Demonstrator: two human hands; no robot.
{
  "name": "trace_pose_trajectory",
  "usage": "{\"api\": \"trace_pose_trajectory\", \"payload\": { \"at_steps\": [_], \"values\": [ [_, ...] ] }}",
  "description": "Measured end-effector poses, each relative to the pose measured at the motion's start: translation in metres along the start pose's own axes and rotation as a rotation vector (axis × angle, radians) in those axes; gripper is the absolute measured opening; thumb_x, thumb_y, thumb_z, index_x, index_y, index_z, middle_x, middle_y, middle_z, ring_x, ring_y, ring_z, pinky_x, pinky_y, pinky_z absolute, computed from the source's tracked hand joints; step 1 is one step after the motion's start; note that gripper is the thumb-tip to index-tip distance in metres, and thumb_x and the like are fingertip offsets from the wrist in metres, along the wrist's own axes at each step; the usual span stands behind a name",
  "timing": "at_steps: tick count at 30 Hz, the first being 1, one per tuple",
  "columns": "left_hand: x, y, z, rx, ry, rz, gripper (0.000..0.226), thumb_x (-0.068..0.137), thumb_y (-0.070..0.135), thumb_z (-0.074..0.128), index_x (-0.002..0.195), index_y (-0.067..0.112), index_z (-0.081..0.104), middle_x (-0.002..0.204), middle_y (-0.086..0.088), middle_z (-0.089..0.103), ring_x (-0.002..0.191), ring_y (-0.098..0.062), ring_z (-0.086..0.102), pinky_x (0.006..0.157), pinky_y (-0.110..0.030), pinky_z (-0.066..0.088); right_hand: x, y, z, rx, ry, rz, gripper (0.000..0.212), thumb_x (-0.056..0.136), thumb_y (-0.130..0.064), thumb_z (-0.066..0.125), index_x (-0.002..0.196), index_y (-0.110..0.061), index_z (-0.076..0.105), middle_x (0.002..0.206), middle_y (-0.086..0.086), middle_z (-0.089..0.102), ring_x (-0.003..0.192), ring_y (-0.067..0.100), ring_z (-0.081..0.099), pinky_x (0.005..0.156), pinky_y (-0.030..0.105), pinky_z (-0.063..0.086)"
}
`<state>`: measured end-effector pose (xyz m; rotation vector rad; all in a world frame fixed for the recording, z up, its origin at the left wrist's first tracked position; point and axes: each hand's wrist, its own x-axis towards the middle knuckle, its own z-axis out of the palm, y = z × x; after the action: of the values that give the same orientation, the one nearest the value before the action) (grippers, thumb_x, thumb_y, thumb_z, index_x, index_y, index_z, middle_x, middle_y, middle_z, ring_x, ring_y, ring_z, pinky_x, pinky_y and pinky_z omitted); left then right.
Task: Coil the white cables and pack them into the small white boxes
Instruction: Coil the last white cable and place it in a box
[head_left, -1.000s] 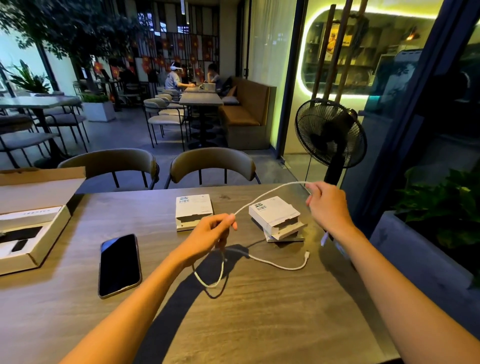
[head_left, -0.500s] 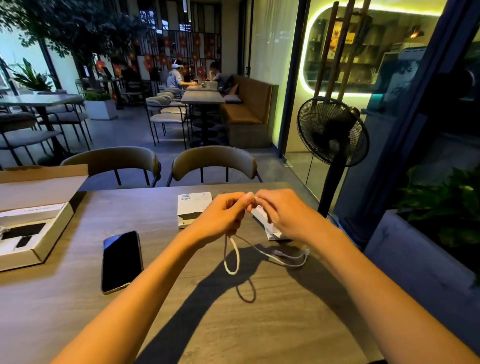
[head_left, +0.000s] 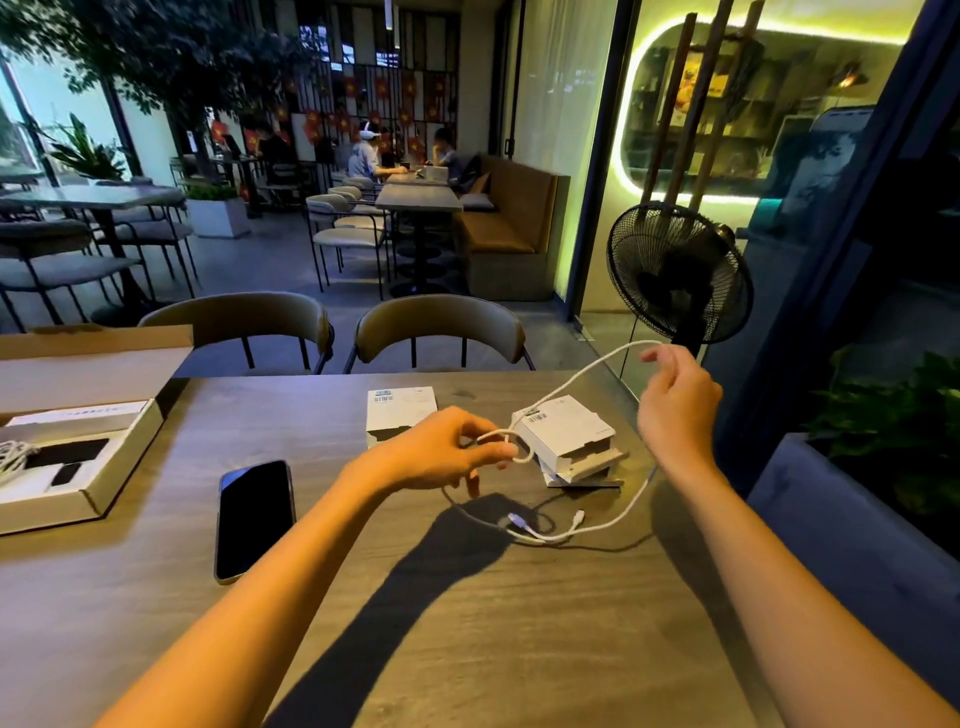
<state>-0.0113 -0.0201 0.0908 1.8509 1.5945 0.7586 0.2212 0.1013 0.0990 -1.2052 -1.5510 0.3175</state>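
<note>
A white cable (head_left: 576, 376) stretches between both hands above the wooden table (head_left: 467, 623). My left hand (head_left: 441, 449) pinches a small loop of it over the table's middle. My right hand (head_left: 675, 400) holds a farther stretch, raised at the right edge. Both plug ends (head_left: 545, 522) lie on the table below. One small white box (head_left: 400, 413) lies shut behind my left hand. A second small white box (head_left: 566, 436) sits partly open on a stack between my hands.
A dark phone (head_left: 254, 519) lies face up at the left. An open cardboard box (head_left: 78, 447) with another coiled cable (head_left: 13, 457) stands at the far left. Two chairs (head_left: 441, 327) face the table's far edge. A black fan (head_left: 680, 270) stands right.
My hands, together half a second ago, have drawn apart. The right hand has pulled a length of cable up and to the right, while the left keeps its loop.
</note>
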Motion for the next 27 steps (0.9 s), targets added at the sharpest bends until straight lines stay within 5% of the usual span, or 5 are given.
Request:
{"api": "trace_pose_trajectory", "payload": {
  "at_steps": [5,10,15,19,27],
  "values": [
    [0.002,-0.011,0.002,-0.104,0.502,-0.004,0.025,0.101,0.035,0.053,0.096,0.018,0.070,0.070,-0.003,0.065,0.062,-0.013,0.062,0.062,-0.027,0.055,0.008,0.008,-0.005,-0.699,-0.589,0.047,0.017,0.097,-0.004,0.054,0.101,-0.008,0.070,0.083,0.007,0.064,0.070,0.021,0.061,0.054,0.029,0.046],
    [0.004,0.011,0.002,-0.195,0.603,-0.012,0.025,0.103,0.036,0.048,0.094,0.017,0.062,0.073,0.001,0.059,0.065,-0.007,0.055,0.062,-0.019,0.046,-0.022,-0.018,-0.001,-0.786,-1.114,-0.077,0.078,0.095,-0.025,0.068,0.160,-0.030,0.025,0.156,0.009,0.043,0.137,0.031,0.049,0.108,0.042,0.047],
    [0.000,0.035,0.009,-0.364,0.510,0.045,0.016,0.106,0.032,0.041,0.111,0.019,0.048,0.080,0.000,0.064,0.067,-0.008,0.064,0.059,-0.015,0.051,-0.050,-0.064,0.011,0.084,-1.022,-0.240,0.075,0.096,-0.032,0.069,0.155,-0.043,0.024,0.148,-0.007,0.054,0.131,0.005,0.052,0.114,0.034,0.040],
    [-0.003,0.045,-0.002,-0.635,0.526,0.079,0.017,0.107,0.019,0.041,0.123,0.015,0.042,0.075,-0.002,0.056,0.062,-0.011,0.054,0.057,-0.022,0.048,-0.049,-0.072,0.024,0.392,-0.911,-0.050,0.008,0.106,-0.031,0.052,0.106,-0.027,0.059,0.058,-0.006,0.056,0.050,0.004,0.046,0.053,0.021,0.039],
    [-0.003,0.018,-0.022,-0.420,0.374,-0.149,0.047,0.100,0.049,0.049,0.103,0.005,0.066,0.071,-0.007,0.054,0.062,-0.012,0.054,0.064,-0.025,0.051,-0.031,-0.096,-0.009,0.616,-0.417,-0.268,0.035,0.106,-0.037,0.047,0.075,-0.029,0.060,0.060,-0.010,0.050,0.054,0.005,0.043,0.054,0.025,0.035]
  ]
}}
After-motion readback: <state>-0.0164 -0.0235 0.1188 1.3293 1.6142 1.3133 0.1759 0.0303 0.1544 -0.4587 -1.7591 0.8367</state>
